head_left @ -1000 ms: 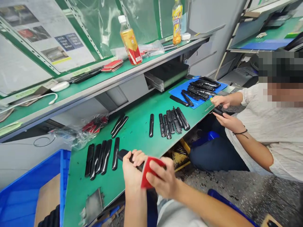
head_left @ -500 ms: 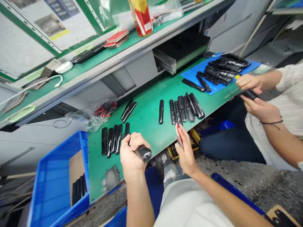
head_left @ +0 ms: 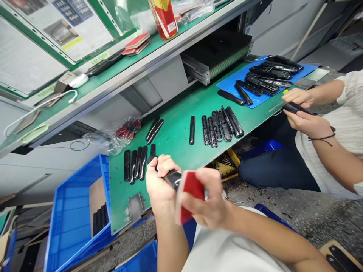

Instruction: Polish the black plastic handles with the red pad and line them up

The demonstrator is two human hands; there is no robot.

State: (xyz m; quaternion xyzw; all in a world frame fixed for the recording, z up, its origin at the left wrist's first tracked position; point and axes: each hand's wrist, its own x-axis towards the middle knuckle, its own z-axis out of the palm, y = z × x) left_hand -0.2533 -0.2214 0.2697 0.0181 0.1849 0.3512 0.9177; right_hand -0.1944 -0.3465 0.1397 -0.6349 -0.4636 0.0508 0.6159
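My left hand (head_left: 160, 185) is wrapped round a black plastic handle shell (head_left: 172, 179), its glossy rounded end pointing toward my right hand. A flat red pad with a pale backing (head_left: 193, 189) is pinched in my right hand (head_left: 211, 202). The pad is at the shell's end; motion blur hides whether they touch. Beyond my left hand, several similar black shells (head_left: 132, 166) lie in a row on the green table (head_left: 176, 151). A single shell (head_left: 192, 130) lies farther right, beside a group of shells (head_left: 226, 128), some with their hollow ribbed side up.
A blue bin (head_left: 64, 211) holding black pieces stands at the table's left end. At right, a co-worker's hands (head_left: 312, 122) hold a black piece near a blue mat (head_left: 231, 84) piled with shells. A shelf edge (head_left: 113, 81) runs above the table; a plastic bag (head_left: 106, 142) lies beneath it.
My right hand has moved left with the red pad, from beside the table edge to the end of the shell. My left hand keeps its grip, nearly in place.
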